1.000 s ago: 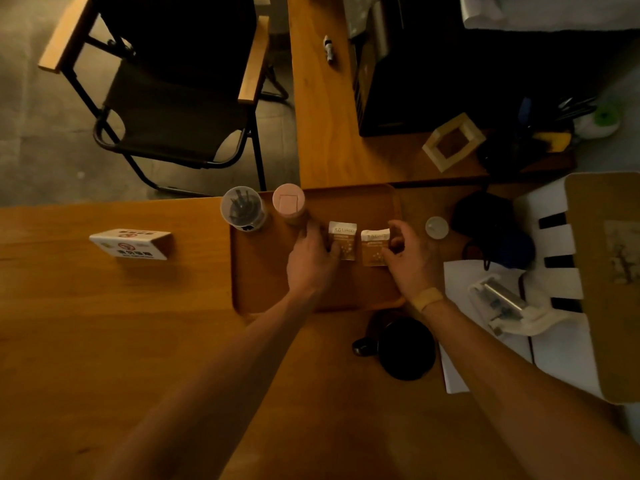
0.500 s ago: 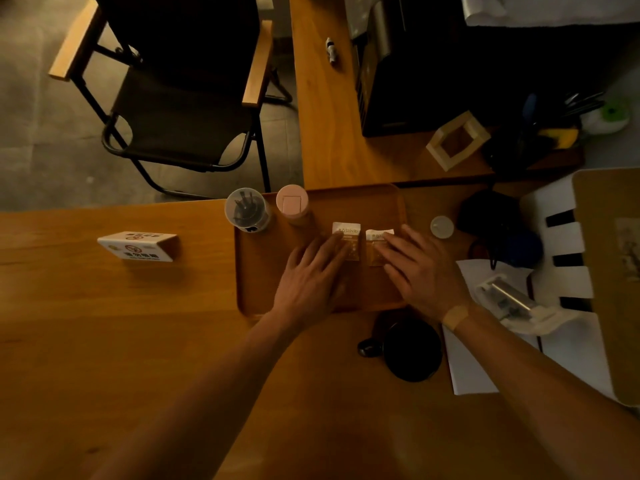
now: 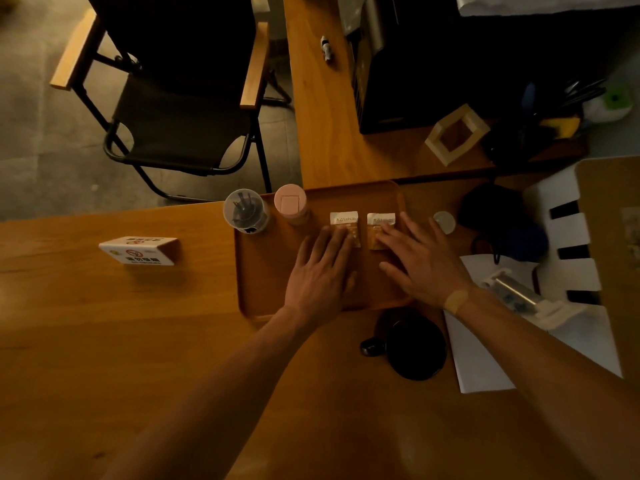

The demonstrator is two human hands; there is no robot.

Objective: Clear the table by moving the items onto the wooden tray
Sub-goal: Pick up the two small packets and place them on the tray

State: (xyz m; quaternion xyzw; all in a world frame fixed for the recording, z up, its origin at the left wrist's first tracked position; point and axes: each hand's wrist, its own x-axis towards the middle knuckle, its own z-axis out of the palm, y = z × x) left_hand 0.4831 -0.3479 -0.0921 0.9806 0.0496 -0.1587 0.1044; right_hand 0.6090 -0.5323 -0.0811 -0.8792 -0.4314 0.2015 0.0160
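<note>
The wooden tray (image 3: pixel 263 289) lies in the middle of the table. Two small white-topped packets lie on it side by side, the left packet (image 3: pixel 344 221) and the right packet (image 3: pixel 380 221). My left hand (image 3: pixel 320 271) rests flat on the tray, its fingertips over the left packet's lower part. My right hand (image 3: pixel 420 261) lies flat too, fingers spread, covering the right packet's lower end. A pink-lidded jar (image 3: pixel 291 207) and a clear cup of dark sticks (image 3: pixel 245 211) stand at the tray's far left corner.
A white sign block (image 3: pixel 138 250) lies on the table left of the tray. A black mug (image 3: pixel 412 344) sits just in front of the tray, a small white lid (image 3: pixel 444 221) to its right. White paper (image 3: pixel 478 362), a stapler-like tool (image 3: pixel 519 296) and dark clutter fill the right side.
Both hands have let go of the packets and flattened out, sliding back toward me. The packets now lie flat on the tray.
</note>
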